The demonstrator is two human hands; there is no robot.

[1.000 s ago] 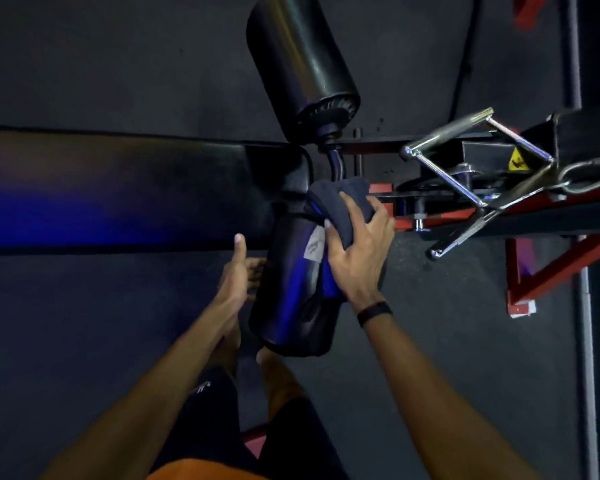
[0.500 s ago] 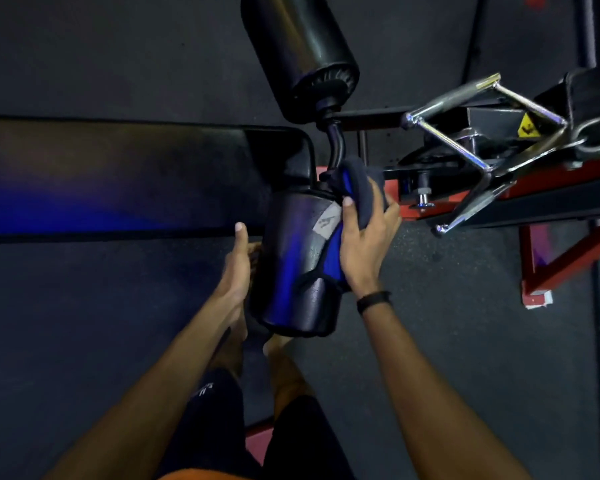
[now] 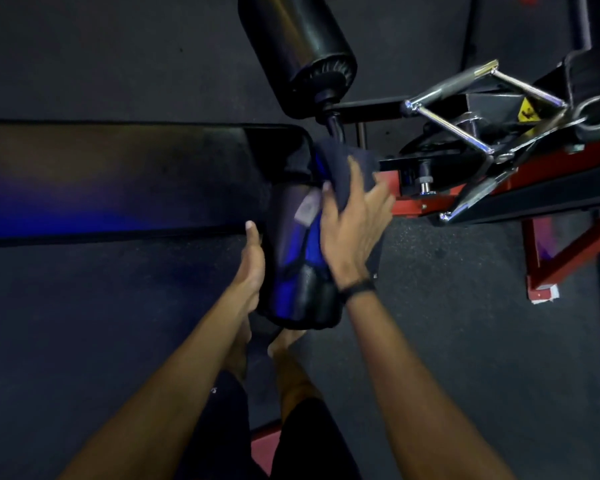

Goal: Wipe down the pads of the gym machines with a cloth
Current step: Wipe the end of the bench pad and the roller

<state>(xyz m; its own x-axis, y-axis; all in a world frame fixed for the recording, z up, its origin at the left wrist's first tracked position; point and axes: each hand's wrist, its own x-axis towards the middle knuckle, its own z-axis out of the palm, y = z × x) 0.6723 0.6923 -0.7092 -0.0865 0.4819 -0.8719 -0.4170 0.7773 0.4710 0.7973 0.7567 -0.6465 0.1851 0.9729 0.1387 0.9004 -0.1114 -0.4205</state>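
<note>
Shifted up the near roller pad [image 3: 291, 258]: right hand [image 3: 347, 230], fingers clamped on cloth [image 3: 343, 168]; left hand [image 3: 252, 268], fingers straight, bracing pad's opposite side.

The one camera sits on my head, looking steeply down past my forearms to the dark floor [image 3: 465, 341]. It is close over my left hand [image 3: 252, 268] and right hand [image 3: 352, 230] at the roller pad [image 3: 291, 258]. The bench pad [image 3: 118, 178] runs off left, the red frame [image 3: 568, 258] far right.
</note>
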